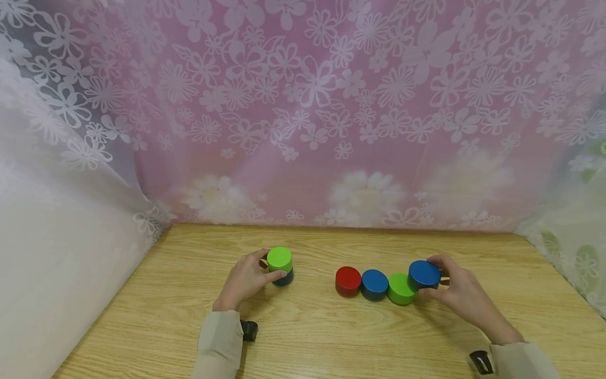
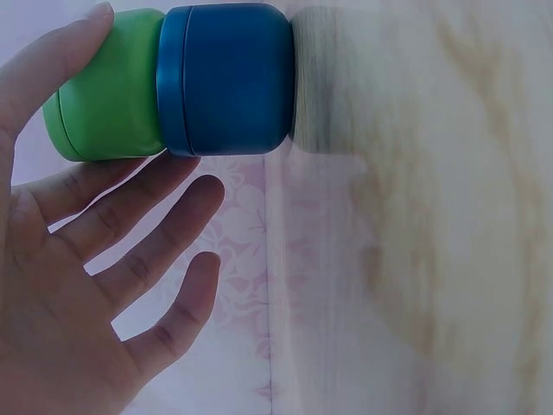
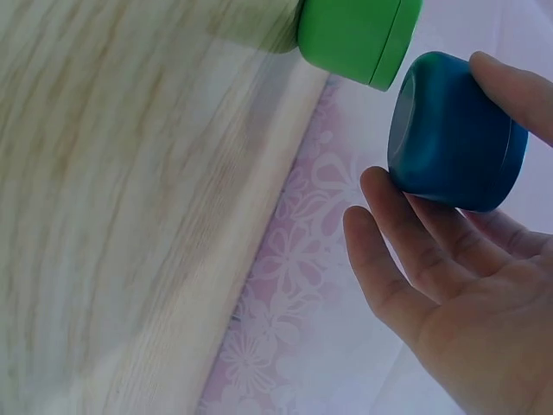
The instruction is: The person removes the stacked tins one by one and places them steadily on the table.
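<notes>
On the left of the table, my left hand (image 1: 246,279) grips a small round green jar (image 1: 280,259) between thumb and fingers. That jar sits on top of a blue jar (image 2: 229,82), which stands on the wood; one fingertip reaches the blue jar's edge. My right hand (image 1: 461,295) holds another blue jar (image 1: 424,275) by its sides, lifted off the table and slightly tilted. Just left of it, a green jar (image 1: 400,289) ends a row with a blue jar (image 1: 374,285) and a red jar (image 1: 347,281). The right wrist view shows the held blue jar's underside in the air.
The wood-grain table (image 1: 312,337) carries all the jars. A pink flowered cloth (image 1: 303,131) hangs behind its back edge, and pale cloth (image 1: 71,252) drapes along the left side. Dark straps with small black pieces (image 1: 249,330) sit at the wrists.
</notes>
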Action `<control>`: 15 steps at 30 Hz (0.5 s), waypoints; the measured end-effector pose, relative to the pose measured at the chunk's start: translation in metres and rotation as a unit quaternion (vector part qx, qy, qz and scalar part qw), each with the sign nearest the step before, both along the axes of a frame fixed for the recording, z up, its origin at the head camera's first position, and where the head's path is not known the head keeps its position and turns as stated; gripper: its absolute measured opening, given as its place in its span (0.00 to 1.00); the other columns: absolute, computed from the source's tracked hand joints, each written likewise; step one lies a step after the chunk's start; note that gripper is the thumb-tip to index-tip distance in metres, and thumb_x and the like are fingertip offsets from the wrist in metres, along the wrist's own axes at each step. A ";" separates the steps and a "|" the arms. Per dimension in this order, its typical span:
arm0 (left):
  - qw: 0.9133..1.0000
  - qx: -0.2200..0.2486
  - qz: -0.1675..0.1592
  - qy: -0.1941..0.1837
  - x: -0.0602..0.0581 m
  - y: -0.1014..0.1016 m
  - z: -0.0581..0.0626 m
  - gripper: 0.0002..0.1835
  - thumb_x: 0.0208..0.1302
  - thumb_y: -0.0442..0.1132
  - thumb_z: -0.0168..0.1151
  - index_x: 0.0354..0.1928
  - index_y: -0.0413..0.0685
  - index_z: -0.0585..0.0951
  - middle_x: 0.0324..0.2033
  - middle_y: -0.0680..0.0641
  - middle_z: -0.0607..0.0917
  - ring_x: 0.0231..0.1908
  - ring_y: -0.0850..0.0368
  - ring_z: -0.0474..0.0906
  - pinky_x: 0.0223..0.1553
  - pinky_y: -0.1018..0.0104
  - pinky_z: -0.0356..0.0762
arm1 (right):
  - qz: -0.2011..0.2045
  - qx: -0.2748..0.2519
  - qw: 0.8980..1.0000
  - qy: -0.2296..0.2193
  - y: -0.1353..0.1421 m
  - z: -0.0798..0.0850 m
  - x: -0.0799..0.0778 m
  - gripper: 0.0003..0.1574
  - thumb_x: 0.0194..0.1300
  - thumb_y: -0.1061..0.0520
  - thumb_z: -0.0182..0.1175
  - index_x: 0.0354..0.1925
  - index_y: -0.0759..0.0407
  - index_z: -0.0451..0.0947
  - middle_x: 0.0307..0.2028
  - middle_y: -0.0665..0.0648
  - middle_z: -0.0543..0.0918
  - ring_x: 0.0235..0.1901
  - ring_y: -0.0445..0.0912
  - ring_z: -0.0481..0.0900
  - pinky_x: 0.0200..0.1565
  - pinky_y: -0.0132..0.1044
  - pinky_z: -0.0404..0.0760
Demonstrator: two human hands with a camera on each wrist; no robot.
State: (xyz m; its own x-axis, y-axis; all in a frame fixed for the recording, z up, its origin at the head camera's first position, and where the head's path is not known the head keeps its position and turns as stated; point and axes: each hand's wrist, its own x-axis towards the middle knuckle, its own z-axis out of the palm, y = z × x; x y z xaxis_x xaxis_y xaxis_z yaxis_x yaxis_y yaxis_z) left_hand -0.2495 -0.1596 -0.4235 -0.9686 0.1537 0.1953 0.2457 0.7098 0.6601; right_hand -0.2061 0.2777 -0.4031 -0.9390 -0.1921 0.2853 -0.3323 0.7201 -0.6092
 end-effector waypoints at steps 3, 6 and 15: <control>1.000 0.000 -0.001 0.000 0.001 0.000 0.000 0.33 0.58 0.52 0.77 0.61 0.43 0.81 0.45 0.50 0.86 0.40 0.56 0.83 0.39 0.54 0.82 | 0.001 0.001 1.000 0.001 0.002 -0.001 0.000 0.44 0.52 0.62 0.79 0.60 0.76 0.68 0.53 0.76 0.78 0.48 0.68 0.81 0.46 0.59 0.82; 1.000 0.003 -0.001 -0.001 0.001 0.000 0.000 0.32 0.58 0.51 0.77 0.61 0.43 0.81 0.44 0.51 0.86 0.40 0.56 0.83 0.39 0.55 0.82 | 0.001 0.004 1.000 0.001 0.003 -0.001 0.000 0.43 0.52 0.62 0.79 0.60 0.75 0.68 0.53 0.76 0.78 0.48 0.68 0.81 0.45 0.59 0.82; 1.000 0.003 -0.003 0.002 0.002 0.001 0.002 0.33 0.58 0.51 0.77 0.62 0.42 0.81 0.44 0.50 0.86 0.40 0.54 0.83 0.39 0.55 0.82 | 0.000 0.016 1.000 -0.004 0.011 -0.003 0.000 0.43 0.53 0.61 0.79 0.59 0.75 0.68 0.53 0.77 0.78 0.48 0.68 0.80 0.44 0.59 0.82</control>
